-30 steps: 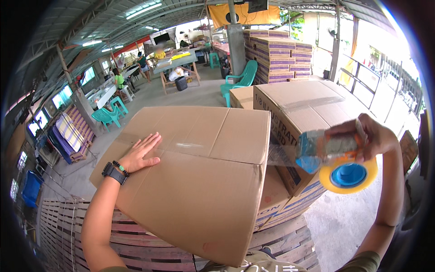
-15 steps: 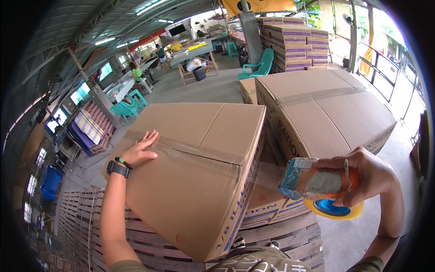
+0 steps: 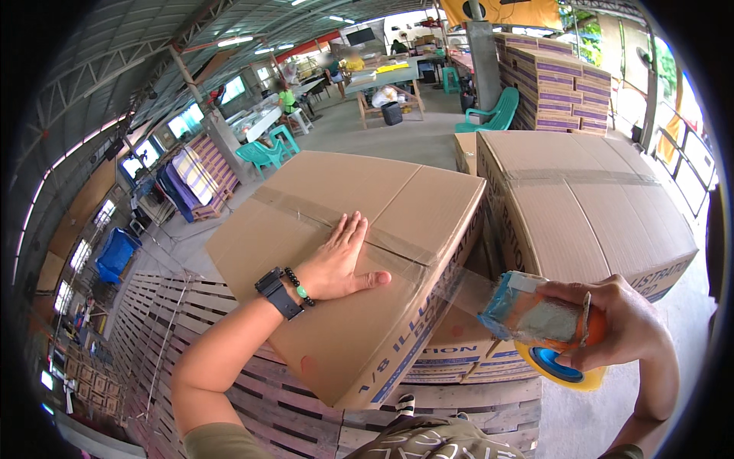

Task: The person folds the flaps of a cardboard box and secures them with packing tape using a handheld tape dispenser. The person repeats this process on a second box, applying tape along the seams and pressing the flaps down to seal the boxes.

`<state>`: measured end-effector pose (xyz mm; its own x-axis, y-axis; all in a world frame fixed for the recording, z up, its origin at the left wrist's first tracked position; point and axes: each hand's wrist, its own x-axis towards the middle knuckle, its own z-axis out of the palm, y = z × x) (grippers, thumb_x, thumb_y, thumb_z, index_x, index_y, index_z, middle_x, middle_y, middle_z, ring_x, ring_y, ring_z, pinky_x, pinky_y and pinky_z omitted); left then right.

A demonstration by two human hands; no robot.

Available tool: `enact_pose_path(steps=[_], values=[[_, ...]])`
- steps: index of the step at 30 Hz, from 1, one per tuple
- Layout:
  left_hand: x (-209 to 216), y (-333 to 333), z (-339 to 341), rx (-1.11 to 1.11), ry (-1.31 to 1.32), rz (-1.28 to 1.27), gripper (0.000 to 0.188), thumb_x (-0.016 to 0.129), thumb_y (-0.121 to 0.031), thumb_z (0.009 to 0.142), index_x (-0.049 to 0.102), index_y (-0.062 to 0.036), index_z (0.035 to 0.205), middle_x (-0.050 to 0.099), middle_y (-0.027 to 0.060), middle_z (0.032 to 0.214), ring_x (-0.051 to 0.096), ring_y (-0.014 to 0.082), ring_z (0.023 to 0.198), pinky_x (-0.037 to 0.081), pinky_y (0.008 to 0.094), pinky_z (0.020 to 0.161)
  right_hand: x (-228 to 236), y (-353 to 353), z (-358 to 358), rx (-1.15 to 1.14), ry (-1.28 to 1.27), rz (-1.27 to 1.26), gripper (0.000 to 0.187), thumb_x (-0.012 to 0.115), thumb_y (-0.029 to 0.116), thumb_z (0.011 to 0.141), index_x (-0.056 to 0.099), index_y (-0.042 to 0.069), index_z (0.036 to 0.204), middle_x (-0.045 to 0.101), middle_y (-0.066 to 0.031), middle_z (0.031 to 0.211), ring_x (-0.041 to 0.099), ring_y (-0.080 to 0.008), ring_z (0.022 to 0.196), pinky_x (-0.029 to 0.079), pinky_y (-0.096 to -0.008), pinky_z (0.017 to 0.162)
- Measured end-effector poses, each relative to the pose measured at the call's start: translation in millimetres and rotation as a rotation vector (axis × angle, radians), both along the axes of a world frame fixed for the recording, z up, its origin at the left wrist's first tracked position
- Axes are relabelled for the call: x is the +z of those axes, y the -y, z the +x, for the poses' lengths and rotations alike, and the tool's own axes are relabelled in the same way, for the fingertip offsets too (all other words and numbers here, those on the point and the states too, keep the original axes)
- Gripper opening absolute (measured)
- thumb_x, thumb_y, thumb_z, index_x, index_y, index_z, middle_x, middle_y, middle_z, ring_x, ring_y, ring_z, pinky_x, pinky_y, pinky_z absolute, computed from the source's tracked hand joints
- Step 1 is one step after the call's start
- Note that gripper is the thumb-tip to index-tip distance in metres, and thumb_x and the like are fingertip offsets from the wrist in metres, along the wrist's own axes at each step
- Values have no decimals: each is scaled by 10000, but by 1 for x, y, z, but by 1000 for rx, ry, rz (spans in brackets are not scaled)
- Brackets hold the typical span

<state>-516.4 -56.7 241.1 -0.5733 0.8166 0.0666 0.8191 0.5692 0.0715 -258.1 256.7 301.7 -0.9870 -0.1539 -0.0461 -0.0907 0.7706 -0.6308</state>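
Left hand (image 3: 340, 260) is pressing flat, spread open, on top of the brown carton (image 3: 397, 314); right hand (image 3: 627, 317) is clamping round the tape dispenser (image 3: 531, 317) with its yellow-and-blue roll (image 3: 562, 369), holding it just off the carton's right side. Both hands are working well apart. Clear tape (image 3: 468, 286) is stretching between dispenser and carton. A second carton (image 3: 589, 199) is sitting to the right, wooden pallet slats (image 3: 493, 402) showing below

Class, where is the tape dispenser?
Lower right of the head view: the tape dispenser is in the right hand, right of the carton under the left hand.
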Motion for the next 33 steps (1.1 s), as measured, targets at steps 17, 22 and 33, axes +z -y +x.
enact_pose_path(steps=[17,22,33], values=[[30,-207,-81,-211,232,-122,895,152,-748,799,476,-49,1255,448,195,1300,357,345,1255,291,392,1029,-3,10,10,-16,-149,-67,618,714,288,623,563,33,1165,642,-102,668,638,-221,616,514,-286,637],[38,-218,-85,-313,54,-105,956,119,-761,790,636,41,854,605,275,789,549,432,879,425,449,819,-8,11,16,-29,-179,-152,674,738,266,595,542,11,1187,665,-132,794,652,-233,650,521,-286,655],[23,-222,-67,-276,-186,19,795,264,-704,827,656,-17,740,620,225,719,603,381,770,474,439,742,-13,21,12,-27,-76,-23,663,737,256,604,547,15,1192,665,-84,687,637,-169,558,505,-251,581]])
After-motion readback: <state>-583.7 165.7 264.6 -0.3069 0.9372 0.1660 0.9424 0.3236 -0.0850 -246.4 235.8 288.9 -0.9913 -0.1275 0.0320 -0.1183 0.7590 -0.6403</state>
